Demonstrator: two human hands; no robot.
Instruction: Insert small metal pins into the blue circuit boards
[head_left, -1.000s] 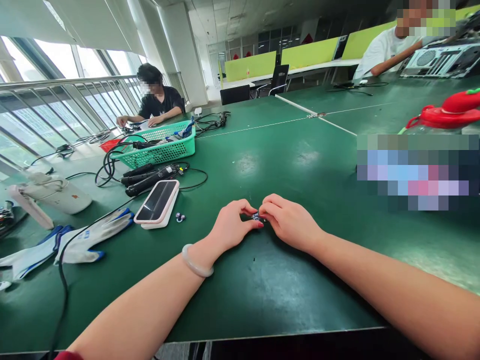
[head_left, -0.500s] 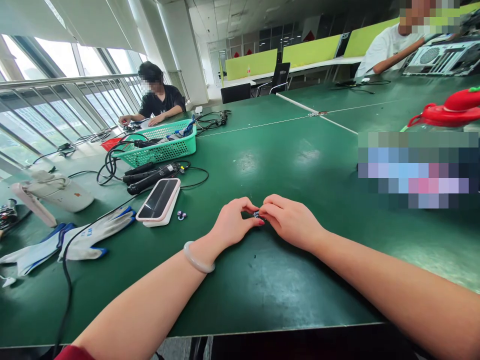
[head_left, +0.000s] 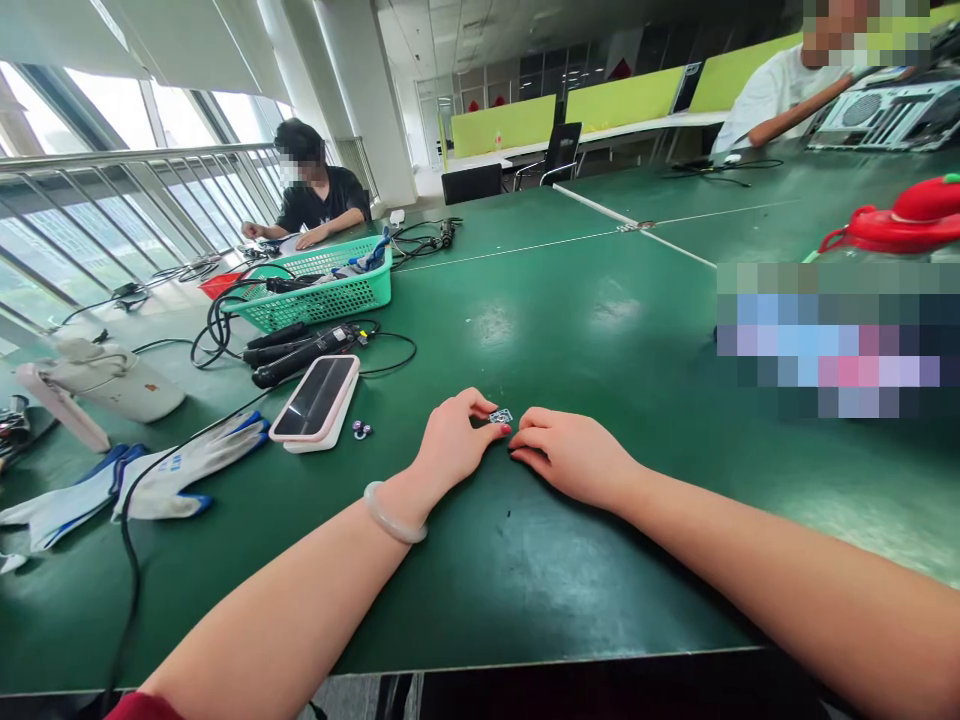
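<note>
Between the thumb and fingers of my left hand is a small flat patterned piece, dark and whitish, held just above the green table. My right hand is just to the right of it, with fingers curled and the tips low near the tabletop; whether they pinch something tiny is too small to tell. A little cluster of shiny round parts lies to the left of my left hand. Beside it is a phone in a pale pink case.
Left: white-blue gloves, a white pot, black tools, cables and a green basket. Right: a red-topped container, partly blurred, and a metal case. Two people sit at the far side.
My hands have come apart slightly. The small piece, earlier mostly covered by fingers, now shows in my left hand, which has moved a little left. My right fingers have dropped lower.
</note>
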